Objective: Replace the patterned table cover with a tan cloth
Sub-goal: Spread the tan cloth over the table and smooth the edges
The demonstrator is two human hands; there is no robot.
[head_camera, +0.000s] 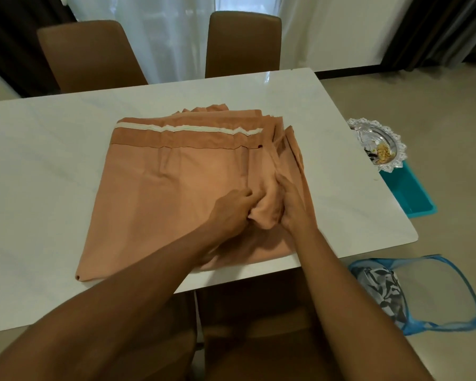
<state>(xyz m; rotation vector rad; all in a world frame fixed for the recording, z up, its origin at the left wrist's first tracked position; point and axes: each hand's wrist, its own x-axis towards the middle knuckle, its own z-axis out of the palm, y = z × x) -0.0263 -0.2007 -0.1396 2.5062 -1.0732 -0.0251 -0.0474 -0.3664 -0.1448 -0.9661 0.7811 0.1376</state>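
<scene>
Tan cloth (pixel 176 188) folded on surface (pixel 52 160). My left hand (pixel 231 213) and right hand (pixel 294 207) fingers (pixel 246 194) pinch one fold. I'd peel the top layer only.

The tan cloth (pixel 176 193) lies folded on the white surface (pixel 52 160), a pale strip along its far edge, right side bunched. The patterned cover (pixel 382 292) sits crumpled in a blue bag (pixel 451 298), near right.

Stretched forward, close together — left hand (pixel 230 213) and right hand (pixel 293 207), fingers curled, pinch one bunched fold of tan cloth (pixel 176 199) between them.
</scene>
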